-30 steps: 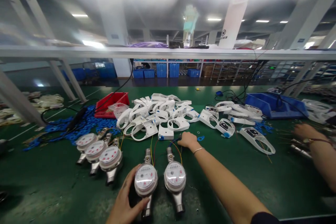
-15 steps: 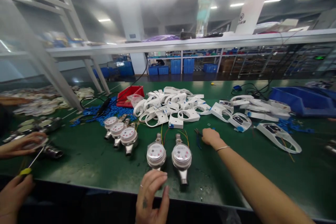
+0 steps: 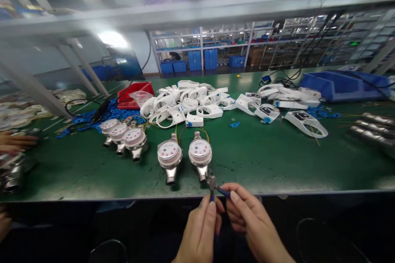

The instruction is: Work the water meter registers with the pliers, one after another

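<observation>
A pair of blue-handled pliers [image 3: 212,181] is held between my two hands at the table's front edge, jaws pointing away from me. My left hand [image 3: 200,226] is closed on one handle. The other handle is gripped by my right hand [image 3: 248,218], and the handles are spread apart. Just beyond the jaws stands a water meter [image 3: 200,152] with a white dial and thin coloured wires. A second water meter [image 3: 169,154] is to its left. Whether the jaws touch the nearer meter's metal end I cannot tell.
White plastic ring brackets [image 3: 188,102] are heaped mid-table, with several more at right. Farther left are more water meters [image 3: 132,137], blue clips [image 3: 114,111] and a red bin [image 3: 135,92]. A blue bin [image 3: 342,86] stands at right. A co-worker's hand [image 3: 18,141] is far left.
My right hand has brought the pliers from the middle of the table back to the front edge. My left hand has left the meters and taken one handle. The view has tilted down.
</observation>
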Demonstrator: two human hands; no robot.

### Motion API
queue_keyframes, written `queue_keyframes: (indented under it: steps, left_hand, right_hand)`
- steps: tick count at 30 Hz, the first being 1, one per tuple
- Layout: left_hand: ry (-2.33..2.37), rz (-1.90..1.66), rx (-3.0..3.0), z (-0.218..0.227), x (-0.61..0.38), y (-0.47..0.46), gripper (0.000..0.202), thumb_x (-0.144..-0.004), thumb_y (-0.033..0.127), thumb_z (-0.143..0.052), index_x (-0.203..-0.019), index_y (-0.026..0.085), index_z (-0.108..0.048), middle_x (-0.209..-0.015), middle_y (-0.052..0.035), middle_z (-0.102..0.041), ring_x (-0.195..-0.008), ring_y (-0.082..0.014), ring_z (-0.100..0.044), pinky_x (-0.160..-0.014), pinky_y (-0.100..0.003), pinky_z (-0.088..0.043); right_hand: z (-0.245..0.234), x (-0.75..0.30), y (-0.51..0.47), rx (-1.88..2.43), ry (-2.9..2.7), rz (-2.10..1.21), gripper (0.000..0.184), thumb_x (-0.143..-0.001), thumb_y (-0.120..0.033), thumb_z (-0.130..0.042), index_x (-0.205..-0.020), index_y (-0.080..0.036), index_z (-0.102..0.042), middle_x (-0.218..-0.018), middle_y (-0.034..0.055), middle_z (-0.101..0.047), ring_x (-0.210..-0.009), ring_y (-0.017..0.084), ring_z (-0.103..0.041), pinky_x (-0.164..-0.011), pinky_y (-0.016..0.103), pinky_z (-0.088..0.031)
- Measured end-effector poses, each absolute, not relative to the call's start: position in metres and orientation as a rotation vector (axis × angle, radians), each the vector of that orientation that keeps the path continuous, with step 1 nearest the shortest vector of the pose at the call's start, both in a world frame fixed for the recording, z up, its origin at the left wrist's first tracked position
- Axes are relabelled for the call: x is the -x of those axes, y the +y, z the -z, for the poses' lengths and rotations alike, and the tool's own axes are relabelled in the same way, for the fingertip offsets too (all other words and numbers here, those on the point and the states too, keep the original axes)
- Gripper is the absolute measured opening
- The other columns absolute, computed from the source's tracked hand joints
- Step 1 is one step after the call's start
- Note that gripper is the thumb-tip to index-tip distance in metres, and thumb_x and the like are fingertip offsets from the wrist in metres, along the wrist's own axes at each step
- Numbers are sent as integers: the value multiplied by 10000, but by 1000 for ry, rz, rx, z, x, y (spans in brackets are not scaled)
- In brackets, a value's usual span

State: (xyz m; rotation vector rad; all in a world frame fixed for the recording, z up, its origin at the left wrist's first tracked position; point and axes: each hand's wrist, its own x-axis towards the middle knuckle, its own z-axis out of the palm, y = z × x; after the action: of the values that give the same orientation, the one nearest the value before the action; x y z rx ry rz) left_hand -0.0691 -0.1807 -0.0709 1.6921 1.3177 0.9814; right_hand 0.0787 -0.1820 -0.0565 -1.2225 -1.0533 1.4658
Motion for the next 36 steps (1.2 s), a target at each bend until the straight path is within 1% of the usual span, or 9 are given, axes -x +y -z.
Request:
queue_keyframes:
  steps: [2,4,7,10,15,17,22,29,36]
  left_hand:
    - [1380,-1007,-1794,74,70,-185,460,-938,439,-307,-1185,167,-584,-934,-108,-673,-830,-223,-640,-750,-299,-539]
    - [1247,-935,-1920,65,76,-184,496,-914,465,-306,-1201,168,-580,-937,-110,-679,-818,-234,-650,-745,-305,-548]
    - [987,-544,-2059,31,94,-180,470,-895,476,-334,-1140,205,-630,-875,-83,-693,-797,-222,-655,-768,-296,-544]
    - [966,-344,-2175,4,122,-175,286,-893,379,-439,-968,269,-693,-823,-36,-701,-763,-191,-659,-734,-261,-530]
    - [1681,-1272,-2216,14,170,-139,175,-870,326,-536,-759,200,-587,-679,2,-601,-598,-135,-566,-562,-226,-455]
    - [1778,-1431,-2196,22,180,-114,189,-827,367,-594,-812,184,-548,-778,-18,-581,-713,-161,-565,-661,-264,-468]
    - [1365,-1239,-2395,30,181,-48,387,-811,423,-580,-1105,177,-527,-1230,-100,-509,-1175,-247,-455,-1015,-400,-364]
    - [1191,-1198,-2377,43,169,-28,326,-782,356,-613,-1040,157,-590,-995,-56,-627,-906,-191,-592,-834,-303,-471]
    - [1103,-1233,-2320,45,180,-64,279,-803,320,-611,-1045,182,-603,-1013,-48,-623,-927,-186,-581,-817,-282,-456]
  right_hand:
    - [65,-57,-191,1183,-1134,-1394,542,-818,-654,-473,-1153,-228,-481,-903,56,-526,-836,194,-530,-754,305,-451]
    - [73,-45,-194,1086,-1231,-1385,631,-785,-668,-509,-1233,-231,-425,-1041,84,-521,-970,232,-507,-886,356,-407]
    - [77,-42,-194,907,-1237,-1611,803,-681,-681,-600,-1283,-215,-348,-913,52,-524,-823,214,-537,-771,341,-458]
    - [68,-48,-194,1037,-1352,-1624,777,-655,-537,-664,-1283,-203,-352,-924,60,-532,-813,209,-552,-729,319,-484]
    - [44,-75,-187,1382,-1704,-1122,562,-800,-384,-493,-1318,-188,-396,-1251,145,-471,-1123,272,-490,-938,397,-441]
    - [44,-84,-184,1457,-1817,-928,495,-851,-387,-439,-1307,-194,-431,-1257,143,-471,-1139,277,-486,-960,439,-429]
    - [55,-85,-183,1499,-1917,-610,402,-890,-281,-347,-1259,-170,-463,-1082,133,-559,-957,255,-575,-814,456,-503]
    - [57,-46,-178,1540,-1928,-448,418,-816,-226,-442,-1228,-186,-499,-991,110,-579,-843,246,-586,-724,413,-513]
    - [74,-20,-166,1507,-1999,-128,455,-784,-198,-503,-1237,-178,-540,-956,110,-590,-789,239,-574,-654,350,-509]
